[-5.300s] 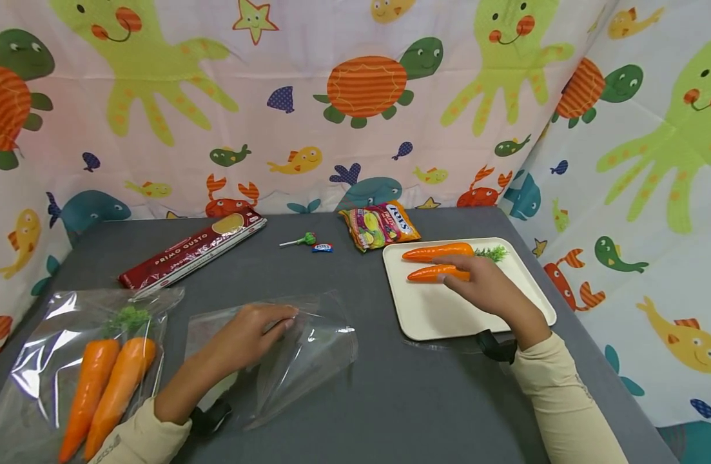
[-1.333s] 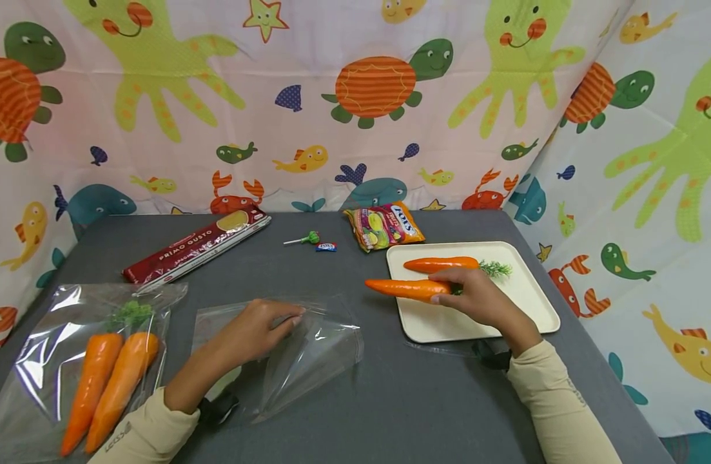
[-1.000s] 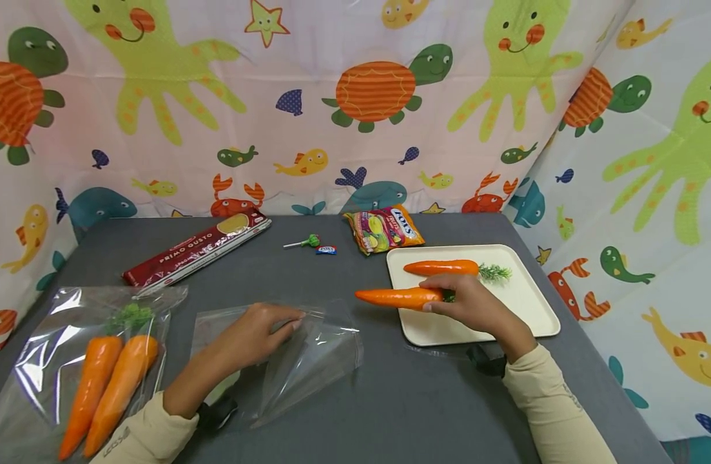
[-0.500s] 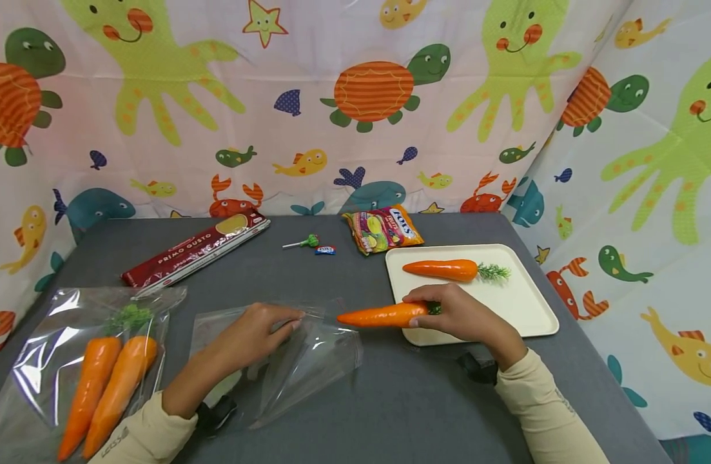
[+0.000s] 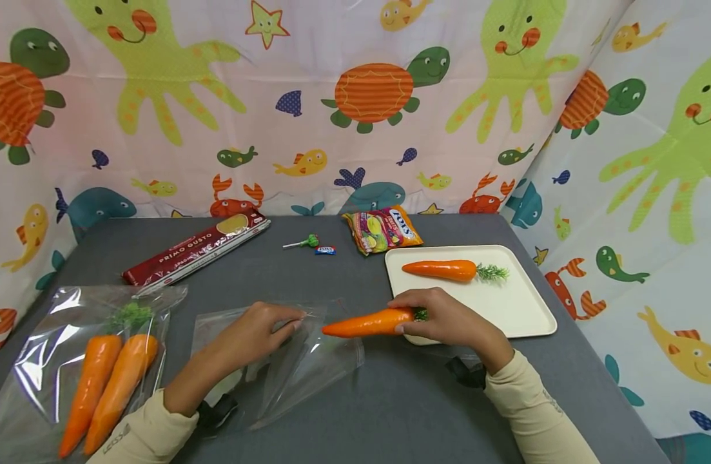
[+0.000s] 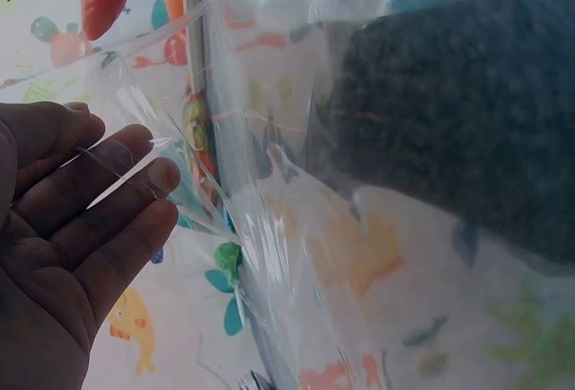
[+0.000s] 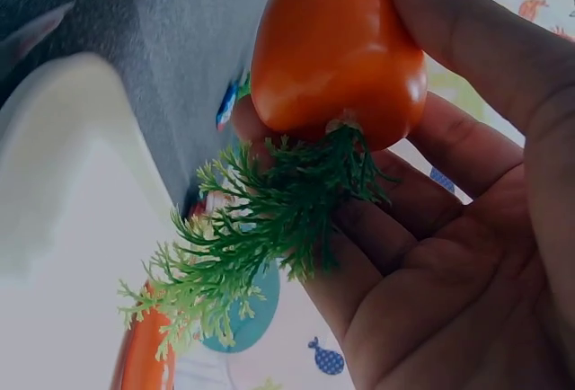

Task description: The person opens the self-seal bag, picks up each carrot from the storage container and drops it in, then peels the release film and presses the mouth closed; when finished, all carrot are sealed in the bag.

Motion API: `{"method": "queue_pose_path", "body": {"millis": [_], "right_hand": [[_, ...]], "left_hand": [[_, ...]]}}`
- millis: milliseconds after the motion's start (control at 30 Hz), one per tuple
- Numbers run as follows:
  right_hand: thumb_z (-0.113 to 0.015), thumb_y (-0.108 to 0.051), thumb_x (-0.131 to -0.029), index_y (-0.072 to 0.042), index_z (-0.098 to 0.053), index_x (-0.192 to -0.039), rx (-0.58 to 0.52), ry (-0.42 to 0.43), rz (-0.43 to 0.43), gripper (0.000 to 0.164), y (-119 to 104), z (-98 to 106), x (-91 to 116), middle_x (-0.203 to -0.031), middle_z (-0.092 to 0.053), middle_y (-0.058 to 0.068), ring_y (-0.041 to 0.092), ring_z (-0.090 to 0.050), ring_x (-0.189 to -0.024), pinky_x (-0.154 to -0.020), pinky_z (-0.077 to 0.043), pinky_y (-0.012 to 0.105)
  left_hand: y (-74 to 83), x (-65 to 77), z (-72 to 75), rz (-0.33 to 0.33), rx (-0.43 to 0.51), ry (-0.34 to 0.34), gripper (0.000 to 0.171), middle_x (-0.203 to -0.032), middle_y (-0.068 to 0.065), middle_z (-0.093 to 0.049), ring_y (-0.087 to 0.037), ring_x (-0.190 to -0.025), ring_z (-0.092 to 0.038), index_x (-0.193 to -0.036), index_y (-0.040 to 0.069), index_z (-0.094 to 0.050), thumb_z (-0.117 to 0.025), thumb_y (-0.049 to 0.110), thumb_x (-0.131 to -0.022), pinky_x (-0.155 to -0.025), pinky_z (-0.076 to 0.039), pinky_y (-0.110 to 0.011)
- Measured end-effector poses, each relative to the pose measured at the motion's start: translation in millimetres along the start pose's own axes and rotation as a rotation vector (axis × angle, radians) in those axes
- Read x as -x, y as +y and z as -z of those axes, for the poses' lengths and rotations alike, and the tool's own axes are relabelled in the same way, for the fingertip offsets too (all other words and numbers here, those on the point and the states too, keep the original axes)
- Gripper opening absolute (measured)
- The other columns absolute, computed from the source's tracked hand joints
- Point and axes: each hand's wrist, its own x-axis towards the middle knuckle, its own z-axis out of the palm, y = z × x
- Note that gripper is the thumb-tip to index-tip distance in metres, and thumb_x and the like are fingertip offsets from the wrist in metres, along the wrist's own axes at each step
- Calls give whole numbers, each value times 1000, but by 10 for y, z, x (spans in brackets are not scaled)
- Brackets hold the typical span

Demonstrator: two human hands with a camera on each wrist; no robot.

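Observation:
My left hand (image 5: 253, 335) pinches the edge of a clear plastic bag (image 5: 309, 377) lying on the table. In the left wrist view, the thumb and fingertips hold the film (image 6: 148, 107), which is lifted. My right hand (image 5: 448, 319) grips an orange carrot (image 5: 363, 323) near its leafy end. Its tip points left, over or at the bag's raised edge; I cannot tell whether it is inside. The right wrist view shows the carrot's thick end (image 7: 337, 66) between thumb and fingers, with green fronds (image 7: 269, 201) hanging below. A second carrot (image 5: 439, 270) lies on the cream tray (image 5: 517, 316).
At left, another clear bag (image 5: 33, 412) contains two carrots (image 5: 120, 393). Along the back lie a red spaghetti pack (image 5: 195, 251), a lollipop (image 5: 311, 240), a small blue wrapped sweet (image 5: 325, 251) and a Fox's candy bag (image 5: 384, 230). A patterned curtain stands behind the grey table.
My right hand has picked up the nearer carrot from the tray and moved it left and toward me, to the bag. My left hand has stayed at the bag's edge.

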Motion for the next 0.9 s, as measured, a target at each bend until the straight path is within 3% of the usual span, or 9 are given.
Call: {"method": "queue_pose_path", "body": {"millis": [233,433,633,900], "right_hand": [[-74,-20,-88,-5,-68,-121,-7,-13,23,36,-53,-78,-83,-115,-66,3,15,-59,-98,-86,-53,33],[-73,-22,-90,-3,-67,-123,52,-35,55,39,-102,-127,-168,-119,-65,7,19,-60,-104,-89,-52,35],[-74,-25,-88,-8,-68,-124,47,-65,41,40,-161,-167,-242,-119,-64,3,14,-60,-101,-89,-52,32],[-76,-26,-87,-9,-69,-121,41,-99,99,38,-214,-266,-369,-115,-66,1,13,-61,-102,-92,-50,33]], "left_hand": [[-11,1,-15,-22,-11,6,23,-109,-6,-71,-18,-97,-68,-116,5,-71,-63,12,-96,-80,-57,-37],[-2,1,-1,-15,-5,14,23,-108,-5,-71,-18,-97,-69,-115,4,-72,-64,12,-96,-80,-57,-36],[6,5,3,-28,-4,21,22,-108,-6,-71,-17,-96,-69,-115,3,-72,-64,11,-95,-79,-57,-35],[0,2,16,-21,-9,18,21,-106,-4,-72,-15,-95,-69,-113,4,-72,-64,12,-95,-80,-57,-37]]}}
